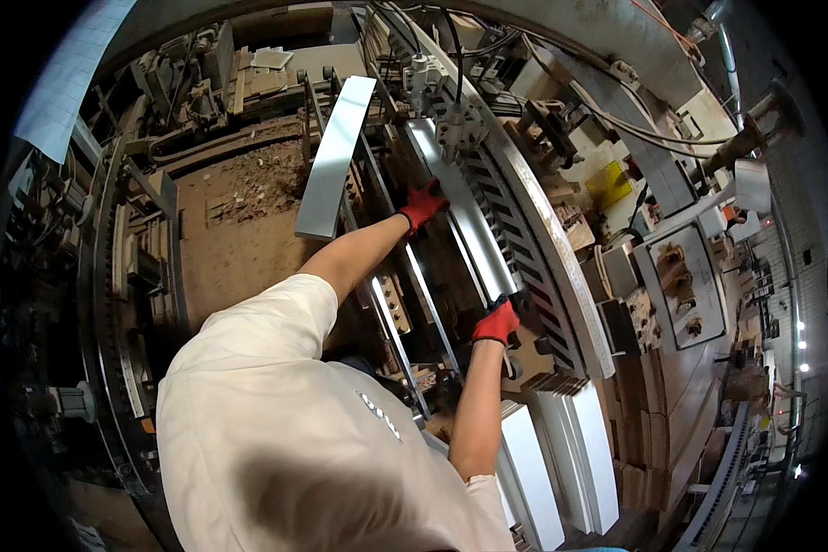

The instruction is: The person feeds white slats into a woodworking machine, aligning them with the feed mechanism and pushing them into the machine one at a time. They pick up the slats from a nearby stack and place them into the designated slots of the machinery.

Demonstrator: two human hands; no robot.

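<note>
A long, narrow, shiny pale panel [474, 230] lies lengthwise in the machine, beside a toothed black strip. Both my hands wear red gloves with dark fingertips. My left hand [422, 206] is closed at the panel's left edge, around its middle, fingertips reaching onto the surface. At the near end, my right hand [497, 322] grips the panel's corner. The undersides of both hands are hidden. Left of my left hand, a second pale panel [338, 156] rests at a slant across the metal rails.
Metal rails [396, 308] run in front of my body. Several stacked white boards [575, 451] stand at the lower right. A machine head [451, 129] with hoses is over the panel's far end. Wood scraps and dust [248, 198] lie on the brown surface at left.
</note>
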